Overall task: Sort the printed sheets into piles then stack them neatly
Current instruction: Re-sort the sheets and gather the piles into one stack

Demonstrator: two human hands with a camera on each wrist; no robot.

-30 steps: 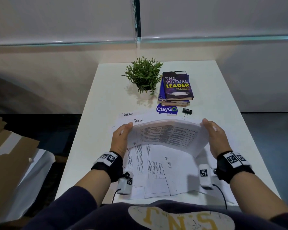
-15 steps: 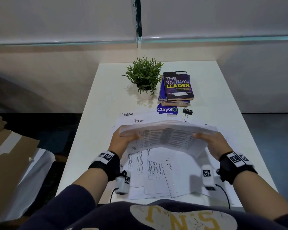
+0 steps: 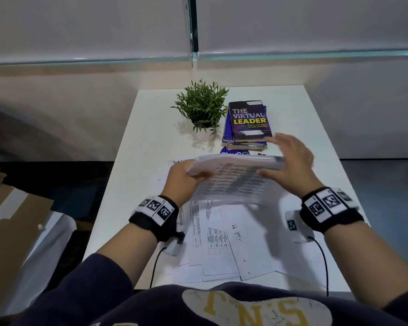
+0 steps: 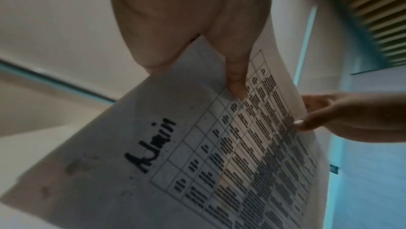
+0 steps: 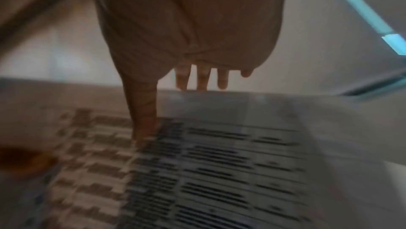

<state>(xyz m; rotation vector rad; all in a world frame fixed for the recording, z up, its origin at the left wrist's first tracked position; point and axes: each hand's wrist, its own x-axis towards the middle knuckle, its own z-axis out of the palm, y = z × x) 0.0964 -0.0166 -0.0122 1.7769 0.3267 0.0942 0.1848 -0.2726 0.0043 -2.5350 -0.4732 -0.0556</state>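
Note:
I hold a bundle of printed sheets point(image 3: 233, 177) tilted above the white table point(image 3: 151, 142), printed table side toward me. My left hand point(image 3: 184, 180) grips its left edge, thumb point(image 4: 237, 80) on the front page, which is headed "Admin" point(image 4: 151, 144). My right hand point(image 3: 290, 165) is at the bundle's right end, blurred. Its thumb point(image 5: 142, 121) touches the printed face and its straight fingers point(image 5: 202, 78) reach past the far edge. More loose sheets point(image 3: 222, 243) lie spread on the table under the bundle. "Task list" pages point(image 3: 177, 162) peek out beyond the left hand.
A small potted plant point(image 3: 201, 109) and a stack of books point(image 3: 247, 123) stand at the back of the table, with a blue ClayGo sticker point(image 3: 233, 152) just before them. Flattened cardboard point(image 3: 10, 220) lies on the floor to the left.
The bundle has tipped up and away, its top edge now facing me. My right hand slid from the right edge up to the far corner, fingers straightened. The left hand keeps its grip.

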